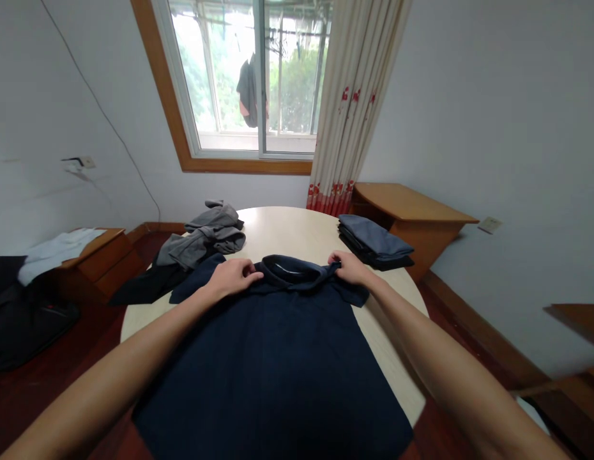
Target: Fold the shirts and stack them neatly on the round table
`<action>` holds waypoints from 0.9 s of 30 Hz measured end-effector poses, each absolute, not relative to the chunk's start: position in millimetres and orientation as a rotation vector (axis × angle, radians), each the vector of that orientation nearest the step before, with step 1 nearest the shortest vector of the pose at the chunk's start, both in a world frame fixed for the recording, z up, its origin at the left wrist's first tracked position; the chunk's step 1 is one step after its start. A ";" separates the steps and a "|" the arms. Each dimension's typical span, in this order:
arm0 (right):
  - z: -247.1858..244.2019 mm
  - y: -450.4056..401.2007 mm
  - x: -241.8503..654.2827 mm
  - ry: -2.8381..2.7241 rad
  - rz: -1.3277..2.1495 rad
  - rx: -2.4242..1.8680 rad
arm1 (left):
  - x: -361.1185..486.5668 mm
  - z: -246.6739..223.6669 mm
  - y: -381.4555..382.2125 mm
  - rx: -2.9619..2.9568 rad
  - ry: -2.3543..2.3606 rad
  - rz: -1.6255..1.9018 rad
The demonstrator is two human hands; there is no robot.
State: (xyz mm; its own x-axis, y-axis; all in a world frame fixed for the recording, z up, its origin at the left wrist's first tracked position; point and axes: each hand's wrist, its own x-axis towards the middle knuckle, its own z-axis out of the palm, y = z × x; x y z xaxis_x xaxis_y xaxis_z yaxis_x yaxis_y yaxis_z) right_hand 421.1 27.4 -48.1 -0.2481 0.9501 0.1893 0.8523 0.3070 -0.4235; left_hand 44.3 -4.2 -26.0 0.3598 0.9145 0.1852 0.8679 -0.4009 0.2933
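A dark navy shirt (282,358) lies spread over a round pale table (287,223), its collar toward the window and its lower part reaching the near edge. My left hand (232,276) is closed on the shirt's shoulder, just left of the collar. On the right side of the collar, my right hand (349,267) pinches the other shoulder between thumb and fingers. Both short sleeves lie out to the sides, beyond the hands.
Crumpled grey and black clothes (201,239) lie at the table's back left. Folded dark clothes (376,239) are stacked at the back right. Behind stand a wooden desk (416,207) and a curtain (349,102). A wooden cabinet (93,262) is at the left.
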 end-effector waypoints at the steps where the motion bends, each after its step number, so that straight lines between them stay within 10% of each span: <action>1: -51.0 28.7 423.1 -2.189 0.348 -1.628 | 39.9 -29.5 5.4 2.455 1.666 0.517; 8: -46.9 23.1 434.4 -2.258 0.472 -1.648 | 30.5 -49.7 47.8 2.206 1.215 0.473; 14: -29.1 6.4 429.6 -1.991 -0.083 -1.696 | 34.8 -36.1 44.6 2.273 1.347 0.336; 27: 80.1 49.7 405.4 -1.628 -0.601 -1.475 | 19.0 105.9 74.7 2.249 2.157 1.149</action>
State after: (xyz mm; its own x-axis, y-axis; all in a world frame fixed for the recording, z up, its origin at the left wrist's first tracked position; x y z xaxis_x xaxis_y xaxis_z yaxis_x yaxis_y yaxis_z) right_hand 405.4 49.7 80.1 0.0426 0.5629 0.8255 0.9641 0.1937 -0.1818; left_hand 19.0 74.7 105.9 -0.0740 0.8104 0.5812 0.9343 -0.1474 0.3245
